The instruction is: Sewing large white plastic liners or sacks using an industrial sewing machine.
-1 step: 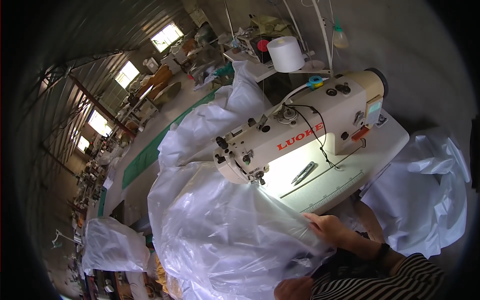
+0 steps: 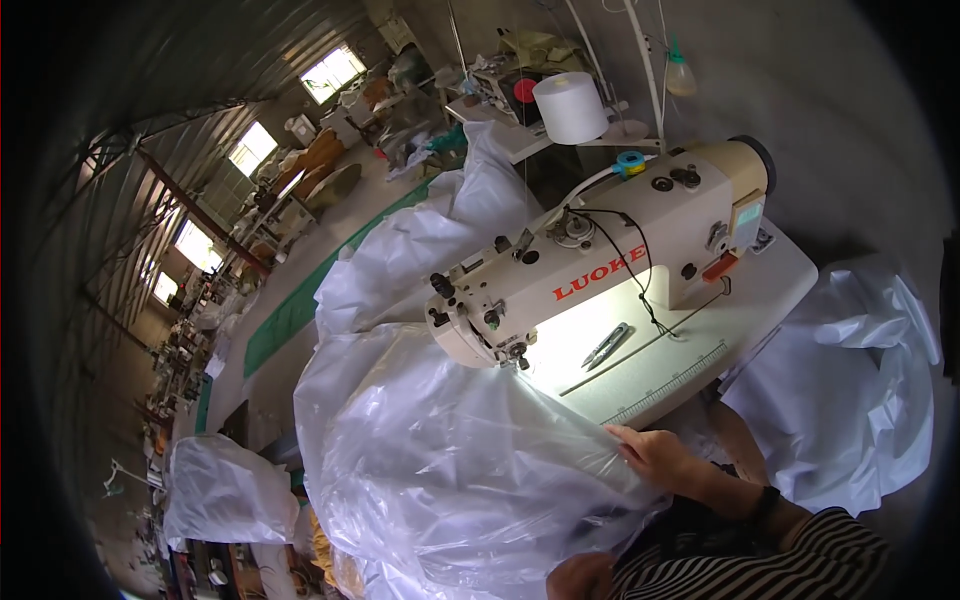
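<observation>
The big sheet of clear plastic film [image 2: 450, 460] is the largest thing here: it billows over the left end of the sewing table [image 2: 770, 275], runs under the needle end of the cream sewing machine [image 2: 600, 260] and spills off the near edge toward the person's lap. So much loose bulk hanging off that edge could, I think, drag the seam sideways under the presser foot, and the slippery folds could bunch and get stitched into a pleat.

More white film [image 2: 860, 390] is heaped off the right end of the table; its weight could tug whatever is joined to it.

The right hand [image 2: 665, 458] rests at the near edge of the table, fingers laid together on the film's edge, pinning it down rather than pinching it. It is well apart from the needle, so control there looks weak.

The left hand [image 2: 580, 578] is mostly hidden under the film at the bottom; I cannot tell how it is held.

Small thread snips [image 2: 606, 345] lie on the lit table bed just behind the film, where a shifting fold could snag them.
</observation>
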`<state>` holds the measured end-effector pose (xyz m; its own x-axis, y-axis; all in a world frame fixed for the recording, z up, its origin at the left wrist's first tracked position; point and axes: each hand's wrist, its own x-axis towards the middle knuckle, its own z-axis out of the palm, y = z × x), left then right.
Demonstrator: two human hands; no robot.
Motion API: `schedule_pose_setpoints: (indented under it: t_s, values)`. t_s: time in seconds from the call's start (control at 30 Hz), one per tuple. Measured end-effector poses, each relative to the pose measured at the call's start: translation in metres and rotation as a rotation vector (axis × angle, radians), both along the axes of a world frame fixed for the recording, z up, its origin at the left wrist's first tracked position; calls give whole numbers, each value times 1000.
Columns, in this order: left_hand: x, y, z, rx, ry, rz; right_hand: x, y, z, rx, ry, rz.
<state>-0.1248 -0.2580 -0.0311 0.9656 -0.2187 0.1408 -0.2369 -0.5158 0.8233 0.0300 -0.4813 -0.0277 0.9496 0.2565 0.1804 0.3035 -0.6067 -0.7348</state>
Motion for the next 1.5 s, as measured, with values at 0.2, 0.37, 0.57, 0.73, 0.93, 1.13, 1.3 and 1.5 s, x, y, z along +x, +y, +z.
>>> schedule_pose_setpoints:
  t_s: [0.2,0.37,0.57,0.73,0.93,1.13,1.3,1.5]
  values:
    - [14,53,-51,60,476,184,-6,19,1,11,-174,101]
    - [49,93,-28,202,426,283,-20,34,0,-74,-142,84]
    - [80,183,19,409,398,416,-23,52,-10,-288,-120,133]
    - [115,263,63,572,361,511,-6,79,-1,-614,-224,79]
    - [174,338,90,742,307,575,54,109,-7,-754,-209,6]
    - [208,381,102,960,272,687,99,135,-9,-827,-171,-7]
    - [111,366,18,1010,95,381,90,125,-16,-823,-156,-36]
    - [88,173,196,-74,-37,-392,82,124,-13,-817,-247,-1]
